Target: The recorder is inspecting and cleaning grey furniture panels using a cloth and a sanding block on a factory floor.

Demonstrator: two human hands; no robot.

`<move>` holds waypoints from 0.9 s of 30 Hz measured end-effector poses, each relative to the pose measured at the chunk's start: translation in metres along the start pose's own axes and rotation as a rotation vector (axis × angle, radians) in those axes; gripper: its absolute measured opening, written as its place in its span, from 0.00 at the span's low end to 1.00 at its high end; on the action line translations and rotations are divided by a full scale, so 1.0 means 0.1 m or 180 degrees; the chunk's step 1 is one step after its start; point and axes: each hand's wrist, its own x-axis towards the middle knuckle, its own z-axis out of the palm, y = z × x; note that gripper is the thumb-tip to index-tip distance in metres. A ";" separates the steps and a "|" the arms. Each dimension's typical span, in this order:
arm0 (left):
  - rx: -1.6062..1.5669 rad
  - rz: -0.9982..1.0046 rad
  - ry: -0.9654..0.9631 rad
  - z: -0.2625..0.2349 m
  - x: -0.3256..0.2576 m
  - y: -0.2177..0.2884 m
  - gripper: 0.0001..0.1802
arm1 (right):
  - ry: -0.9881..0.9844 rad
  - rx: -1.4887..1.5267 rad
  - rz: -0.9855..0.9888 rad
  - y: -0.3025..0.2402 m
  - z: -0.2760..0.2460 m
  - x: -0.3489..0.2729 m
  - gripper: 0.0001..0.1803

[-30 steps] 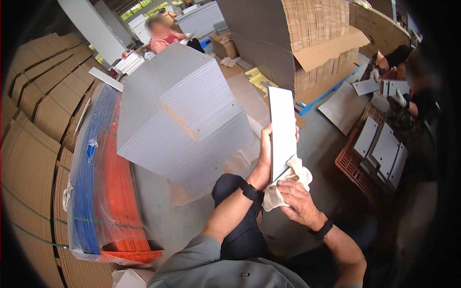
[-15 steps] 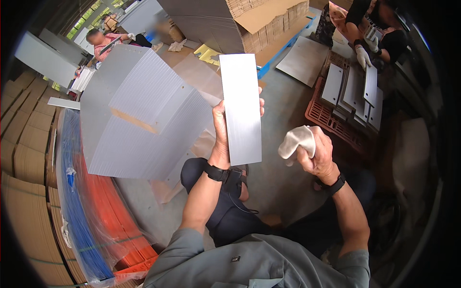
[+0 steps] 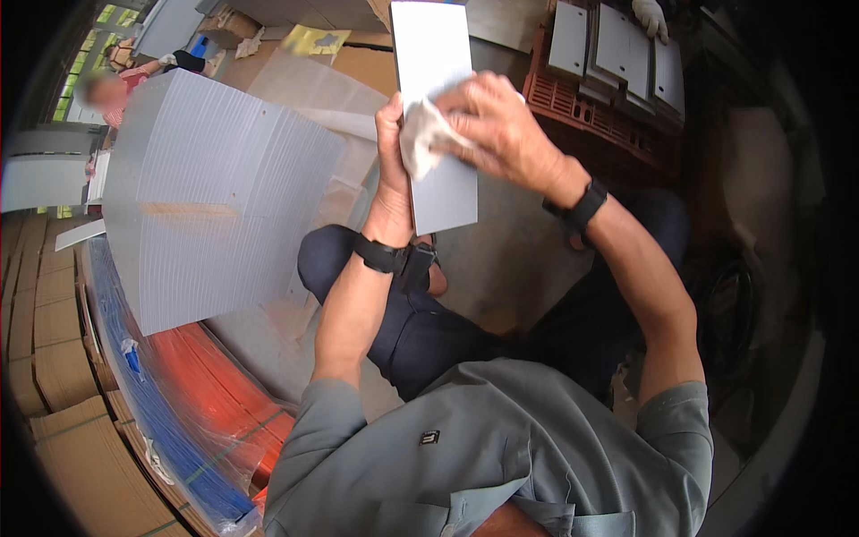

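Note:
My left hand (image 3: 390,170) holds a flat, light grey rectangular panel (image 3: 446,201) upright in front of me, its thumb along the left edge and its other fingers hidden behind. A crumpled white cloth (image 3: 424,148) is bunched in my right hand (image 3: 508,130) and lies against the panel's face, about midway along its length. To the left stands a large stack of similar grey panels (image 3: 206,188), packed edge to edge.
At the upper right, a reddish-brown plastic crate (image 3: 573,106) carries several white panels with holes, beside a co-worker's gloved hand (image 3: 650,18). Orange (image 3: 210,376) and blue wrapped bundles and cardboard stacks (image 3: 85,456) line the left. Another person (image 3: 107,94) sits far left.
My right hand has moved left and up, bringing the cloth from beside the panel onto its face. The panel sits higher in the view, and the head view has shifted.

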 end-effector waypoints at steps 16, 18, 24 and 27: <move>0.0502 0.1552 0.0189 -0.02 -0.34 -0.07 0.32 | -0.0696 0.1061 -0.0186 -0.46 0.41 -0.18 0.16; -0.0493 0.0460 -0.0080 -0.41 -0.15 0.22 0.30 | -0.1249 0.1568 -0.0321 -0.77 0.39 -0.23 0.15; -0.0764 0.0638 0.0250 -1.14 -0.41 0.49 0.37 | -0.2408 0.1138 0.0101 -0.48 0.54 -0.28 0.12; -0.0992 0.0498 0.0129 -1.27 -0.64 0.56 0.42 | -0.2527 0.1045 0.0416 -0.01 0.52 0.05 0.12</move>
